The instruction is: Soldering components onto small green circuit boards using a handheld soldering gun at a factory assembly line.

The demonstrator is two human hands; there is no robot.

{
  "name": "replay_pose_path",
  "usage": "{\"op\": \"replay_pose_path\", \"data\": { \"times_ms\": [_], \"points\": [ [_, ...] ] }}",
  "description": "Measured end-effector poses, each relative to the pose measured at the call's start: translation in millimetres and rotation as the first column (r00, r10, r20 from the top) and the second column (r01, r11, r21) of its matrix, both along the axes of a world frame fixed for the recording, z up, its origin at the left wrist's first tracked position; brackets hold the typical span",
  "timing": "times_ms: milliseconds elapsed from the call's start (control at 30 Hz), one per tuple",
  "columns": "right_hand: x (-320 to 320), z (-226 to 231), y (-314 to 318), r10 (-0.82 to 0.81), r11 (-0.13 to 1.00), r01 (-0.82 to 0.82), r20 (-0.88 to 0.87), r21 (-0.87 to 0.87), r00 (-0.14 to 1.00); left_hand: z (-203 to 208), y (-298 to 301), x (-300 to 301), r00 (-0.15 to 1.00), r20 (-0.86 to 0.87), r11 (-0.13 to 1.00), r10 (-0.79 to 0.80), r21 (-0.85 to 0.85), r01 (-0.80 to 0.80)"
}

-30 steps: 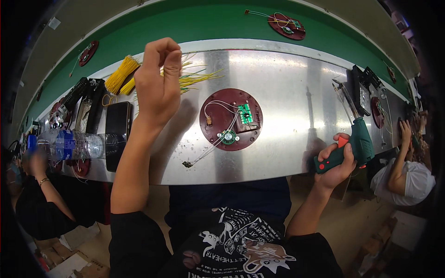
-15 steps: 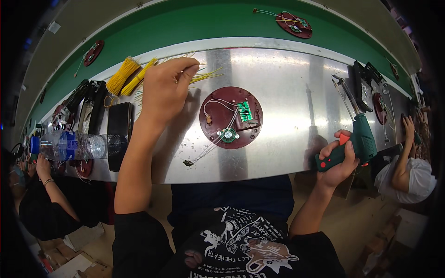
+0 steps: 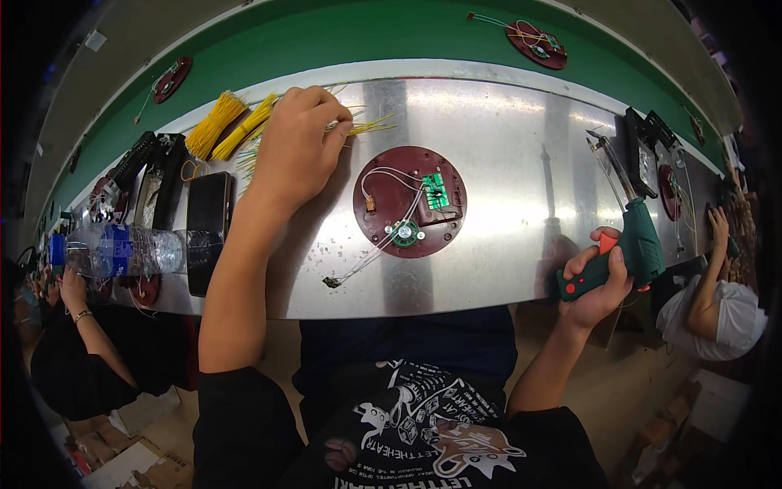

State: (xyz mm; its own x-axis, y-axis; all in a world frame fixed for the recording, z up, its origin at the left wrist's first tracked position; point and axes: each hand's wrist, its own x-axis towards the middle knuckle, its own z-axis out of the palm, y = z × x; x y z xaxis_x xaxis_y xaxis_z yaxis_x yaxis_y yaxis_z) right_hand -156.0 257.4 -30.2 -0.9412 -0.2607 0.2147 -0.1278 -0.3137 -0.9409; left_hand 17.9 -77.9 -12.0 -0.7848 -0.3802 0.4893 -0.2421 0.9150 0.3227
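My right hand (image 3: 599, 284) grips a dark green soldering gun (image 3: 641, 240) with a red trigger; its metal tip points up and away, above the bench. At the far left of centre, my left hand (image 3: 301, 147) is bent over loose yellow wires (image 3: 375, 125), its fingers curled toward the thumb. What lies between those fingertips is hidden. On the metal bench between my hands lies a round dark red plate (image 3: 389, 179) carrying a green circuit board (image 3: 434, 191), a small round green part (image 3: 404, 233) and white wires. Two of these wires run to a small dark piece (image 3: 331, 282) on the bench.
Yellow wire bundles (image 3: 214, 124), a black phone (image 3: 209, 208) and a plastic bottle (image 3: 130, 251) are on the left. A black tray (image 3: 641, 155) stands at the right. Behind runs a green strip (image 3: 391, 37) with more plates (image 3: 538, 45). People work on both sides.
My left hand has shifted slightly and its fingers have lowered and curled in among the yellow wires. The right hand keeps its hold on the soldering gun. Plates on the green strip have shifted right.
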Motion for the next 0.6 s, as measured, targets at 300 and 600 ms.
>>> {"op": "replay_pose_path", "data": {
  "times_ms": [300,600],
  "points": [
    [-1.7,-0.1,-1.1,-0.02,1.0,0.02,0.015,0.01,1.0,-5.7,1.8,-3.2,0.999,0.046,0.997,0.002,-0.079,0.002],
    [2.5,6.4,-5.9,-0.02,1.0,0.02,-0.034,0.018,0.999,10.0,5.4,-5.0,0.977,-0.213,0.994,-0.025,0.098,0.047]
  ]
}}
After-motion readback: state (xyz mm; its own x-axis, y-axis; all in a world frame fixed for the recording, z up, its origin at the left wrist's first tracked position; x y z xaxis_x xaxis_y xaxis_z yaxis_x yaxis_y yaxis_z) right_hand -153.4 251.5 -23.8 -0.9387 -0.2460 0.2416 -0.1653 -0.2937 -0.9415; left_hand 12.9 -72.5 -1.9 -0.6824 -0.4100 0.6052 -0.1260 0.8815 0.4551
